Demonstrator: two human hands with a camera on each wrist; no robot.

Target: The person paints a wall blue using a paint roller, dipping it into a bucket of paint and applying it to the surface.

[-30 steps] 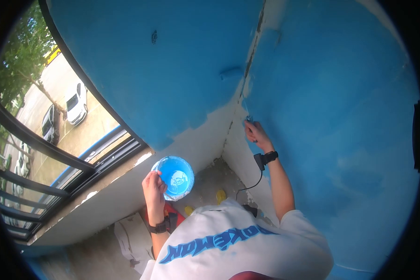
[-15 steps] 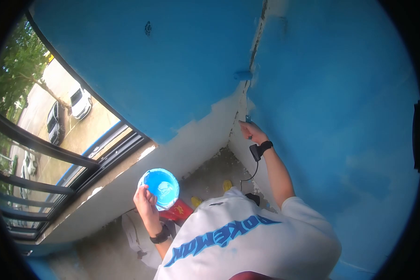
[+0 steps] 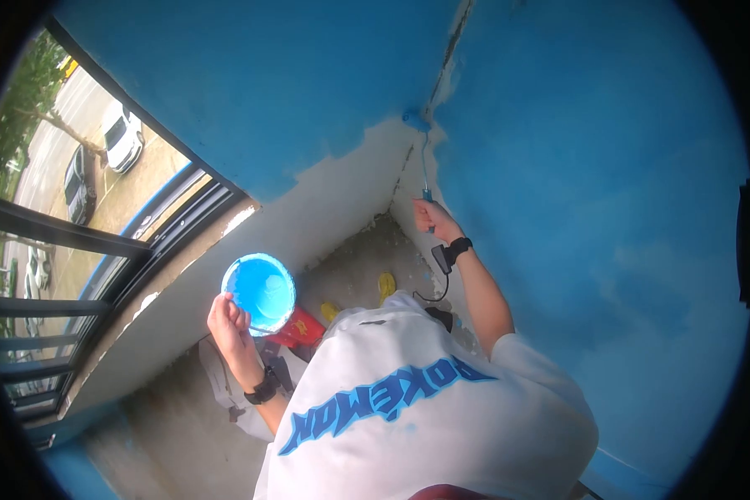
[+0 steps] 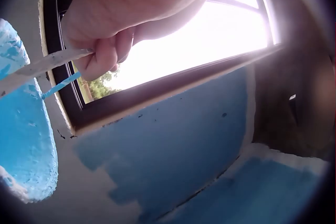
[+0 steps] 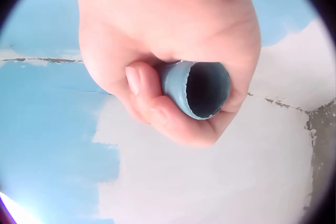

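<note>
The right hand (image 3: pixel 436 218) grips the roller (image 3: pixel 414 120), which likely wants light, even pressure at twelve o'clock; the left hand (image 3: pixel 232 323) holds the bucket (image 3: pixel 262 292) at eight

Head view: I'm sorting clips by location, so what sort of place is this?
Probably a room or enclosed balcony being painted: the walls are part blue, part white; the right hand grips a paint roller; and a dark-framed window looks outdoors.

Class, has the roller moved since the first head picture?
Yes: the roller has moved down along the wall corner, closer to the floor.
</note>
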